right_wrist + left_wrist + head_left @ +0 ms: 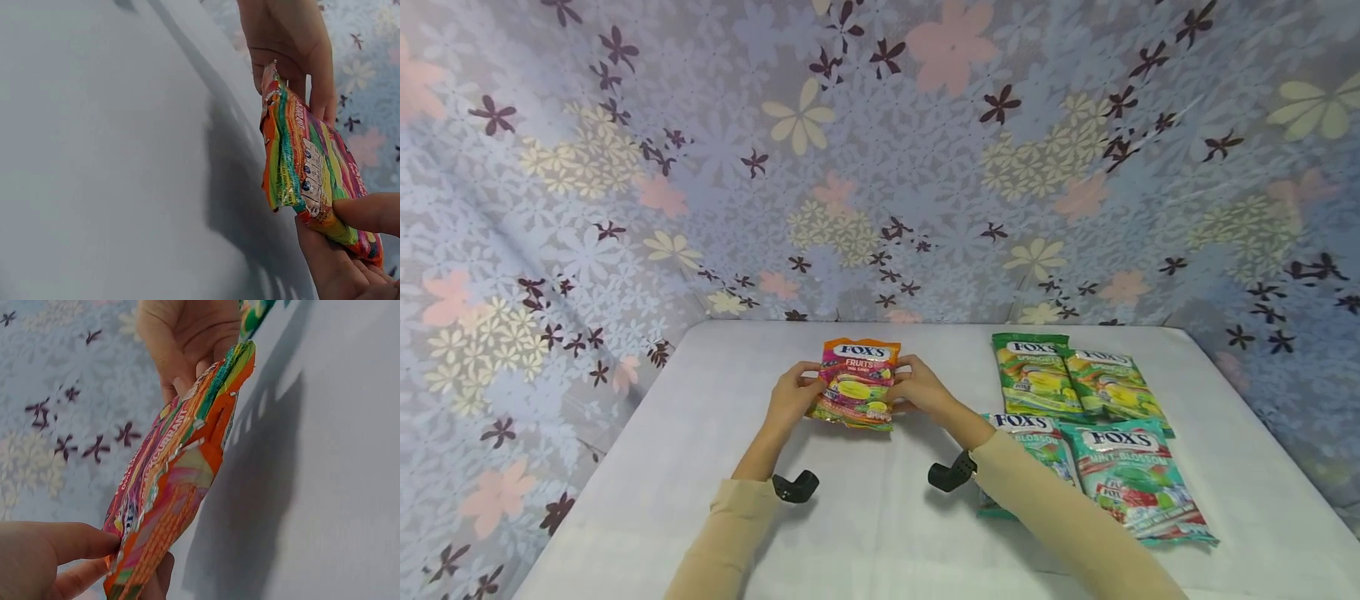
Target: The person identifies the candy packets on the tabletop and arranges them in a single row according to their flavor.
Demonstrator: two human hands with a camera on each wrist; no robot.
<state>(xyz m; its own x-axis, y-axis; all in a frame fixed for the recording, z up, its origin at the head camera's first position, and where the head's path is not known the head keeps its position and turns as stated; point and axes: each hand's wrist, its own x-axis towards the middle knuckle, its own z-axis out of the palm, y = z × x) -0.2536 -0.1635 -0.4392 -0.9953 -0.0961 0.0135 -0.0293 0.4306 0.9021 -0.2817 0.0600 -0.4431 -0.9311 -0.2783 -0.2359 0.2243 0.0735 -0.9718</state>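
Observation:
A Fox's Fruits candy bag (856,385), orange and magenta, is held upright between both hands near the back of the table. My left hand (792,397) pinches its left edge, thumb on the printed front and fingers behind. On the opposite edge, my right hand (921,388) grips it the same way. Both wrist views show the bag (169,469) side-on, raised over the white surface with its shadow beside it. In the right wrist view, the thumb of the right hand (350,250) presses the front near a corner.
To the right lie two green Springtea-type bags (1037,375) (1116,383) and, nearer, two teal Mint-Blossom bags (1138,479) (1033,442); the right sleeve (1052,500) passes over one. White cloth covers the table (647,500). A flowered curtain (880,167) stands behind it.

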